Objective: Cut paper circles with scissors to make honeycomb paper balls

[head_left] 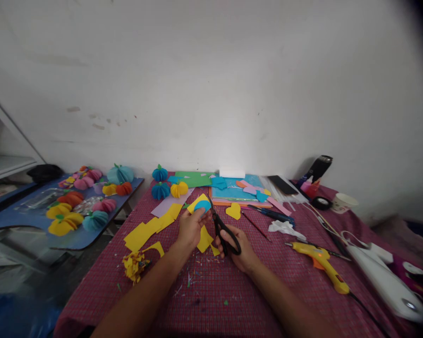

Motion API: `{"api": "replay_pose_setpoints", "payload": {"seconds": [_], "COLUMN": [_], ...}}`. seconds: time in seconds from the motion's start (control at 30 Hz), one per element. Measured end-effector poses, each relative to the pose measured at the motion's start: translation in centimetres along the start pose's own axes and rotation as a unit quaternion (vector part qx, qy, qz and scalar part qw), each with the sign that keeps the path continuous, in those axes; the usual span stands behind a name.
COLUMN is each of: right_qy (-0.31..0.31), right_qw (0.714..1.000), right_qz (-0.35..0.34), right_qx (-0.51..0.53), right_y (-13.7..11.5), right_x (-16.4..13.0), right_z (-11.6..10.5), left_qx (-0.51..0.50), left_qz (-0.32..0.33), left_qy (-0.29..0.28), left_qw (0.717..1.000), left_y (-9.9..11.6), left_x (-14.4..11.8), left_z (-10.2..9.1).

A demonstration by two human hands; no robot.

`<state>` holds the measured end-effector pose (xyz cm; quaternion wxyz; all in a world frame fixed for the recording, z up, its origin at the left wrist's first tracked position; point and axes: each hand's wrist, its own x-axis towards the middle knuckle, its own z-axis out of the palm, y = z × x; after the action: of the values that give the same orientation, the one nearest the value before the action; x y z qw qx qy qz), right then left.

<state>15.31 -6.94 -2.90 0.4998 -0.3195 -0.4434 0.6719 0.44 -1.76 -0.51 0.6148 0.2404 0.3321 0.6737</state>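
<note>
My left hand (191, 227) pinches a piece of yellow paper (196, 201) with a blue round paper piece (202, 205) lying on top of it. In my right hand (240, 246) are black-handled scissors (217, 221), fingers through the loops. Their blades point up and away, right beside the edge of the yellow paper; whether they touch it I cannot tell. Below the hands lie yellow paper scraps (205, 239) on the red checked tablecloth (197, 305). A yellow heart-shaped stack (233, 211) rests just right of the scissors' blades.
Blue paper pumpkins (160, 190) and a yellow one (179, 189) stand at the back left. A yellow glue gun (319, 263), a pencil (255, 226) and a crumpled tissue (285, 229) lie at right. More paper pumpkins cover a blue side table (127, 206). A dark bottle (320, 166) stands far right.
</note>
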Motion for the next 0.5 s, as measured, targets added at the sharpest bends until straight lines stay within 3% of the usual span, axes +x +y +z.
{"api": "replay_pose_setpoints", "payload": {"seconds": [0.5], "right_qy": [0.013], "right_qw": [1.000], "right_qz": [-0.002], "right_qx": [-0.011], "right_y": [-0.25], "right_x": [-0.15], "right_z": [0.06], "left_qx": [0.004], "left_qz": [0.006], "left_qy": [0.005], "left_qw": [1.000], "left_y": [0.17], "left_x": [-0.10], "left_z": [0.08]}}
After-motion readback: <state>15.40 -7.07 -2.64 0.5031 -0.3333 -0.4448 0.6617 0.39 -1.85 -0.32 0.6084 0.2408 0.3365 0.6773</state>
